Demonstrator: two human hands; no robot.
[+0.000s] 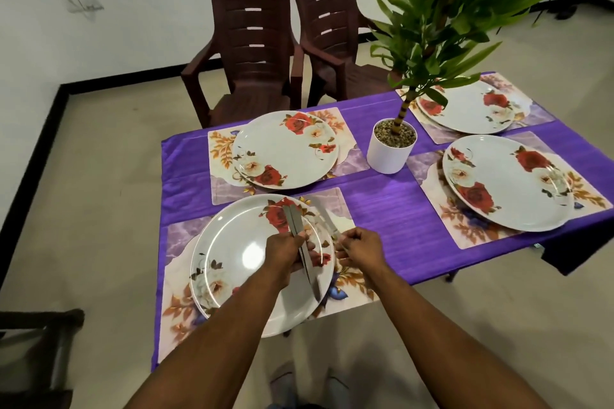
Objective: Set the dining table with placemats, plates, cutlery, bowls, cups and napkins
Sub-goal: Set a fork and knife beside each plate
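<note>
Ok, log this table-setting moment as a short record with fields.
surface: table under purple tablecloth
placemats: four floral, one plate on each
nearest plate, under both hands
left hand: grips a bundle of table knives above that plate
right hand: pinches one knife at the plate's right edge
centre: potted plant
beyond table: two brown plastic chairs
bowls, cups, napkins: none visible

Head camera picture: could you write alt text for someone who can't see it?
Over the nearest floral plate, a left hand grips a bundle of knives while the right hand pinches one knife. Four plates sit on placemats around a potted plant.
</note>
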